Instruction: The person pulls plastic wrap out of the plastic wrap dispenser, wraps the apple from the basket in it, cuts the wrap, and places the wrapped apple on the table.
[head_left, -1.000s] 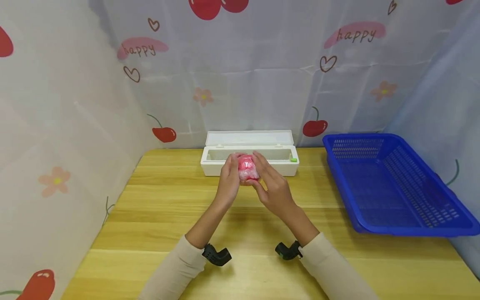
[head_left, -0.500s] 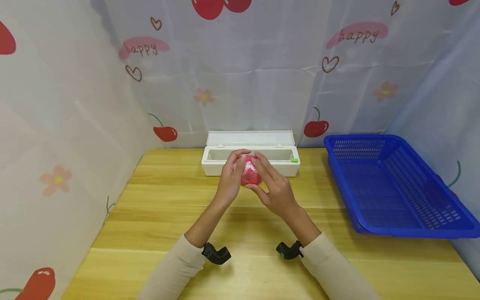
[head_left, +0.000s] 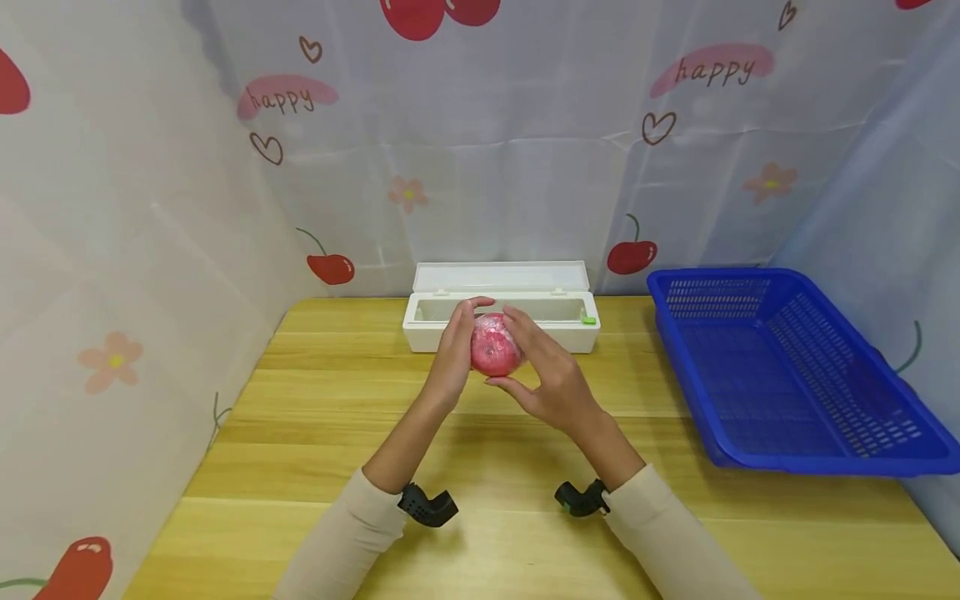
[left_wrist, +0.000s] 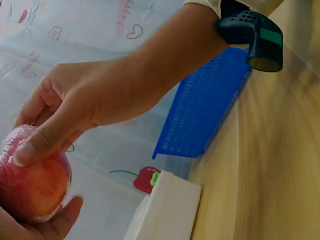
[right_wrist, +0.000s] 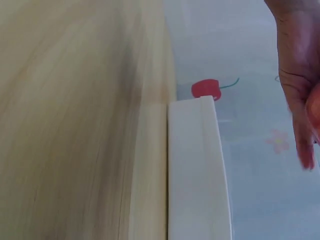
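Cherry-printed curtain [head_left: 525,167] hangs behind and beside your wooden table [head_left: 315,433]. Your left hand [head_left: 454,360] and right hand [head_left: 550,377] meet above the table's middle, both curled around a red apple wrapped in clear film [head_left: 493,345]. You hold it lifted off the wood, just in front of the white cling-film dispenser box [head_left: 501,319]. In the left wrist view your right thumb presses on the wrapped apple's [left_wrist: 31,186] upper side while your left palm cups it from below. The dispenser box stands with its lid tipped open toward the curtain, a small green slider [head_left: 588,320] at its right end. Well off to your right, a blue plastic basket [head_left: 795,367] sits on the table.
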